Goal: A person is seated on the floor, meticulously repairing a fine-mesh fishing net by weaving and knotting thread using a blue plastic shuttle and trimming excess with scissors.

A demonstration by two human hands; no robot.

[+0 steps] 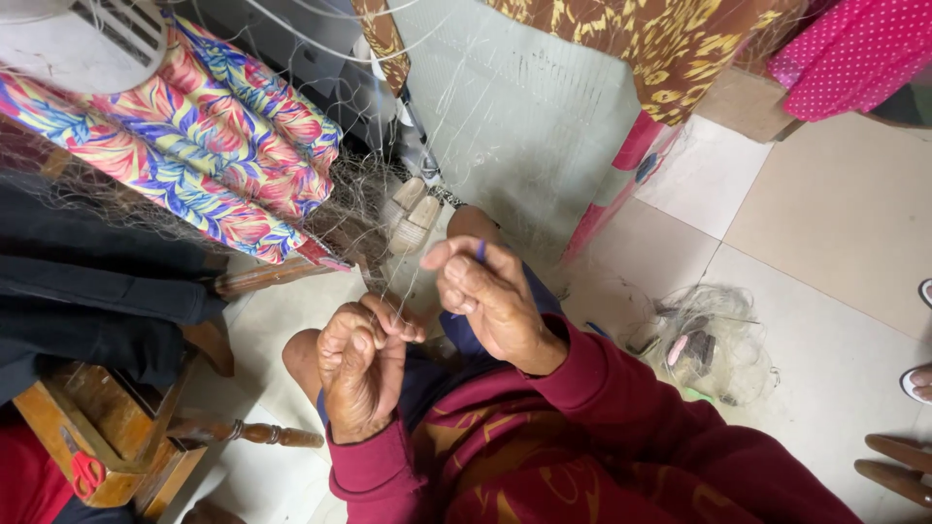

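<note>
My left hand (364,369) is closed, pinching thin strands of a fine pale fishing net (388,194) between thumb and fingers. My right hand (490,296) sits just right of it, gripping a small blue netting needle (480,250) whose tip pokes up above the fingers. The net stretches upward from both hands toward the hanging clothes. Both arms wear dark red sleeves. My knees and dark blue clothing lie under the hands.
A floral cloth (194,136) and dark garments (87,281) hang over wooden furniture (107,437) at left. A bundle of net with floats (704,344) lies on the tiled floor at right. Red-handled scissors (85,471) rest lower left. Another person's feet (917,378) show at the right edge.
</note>
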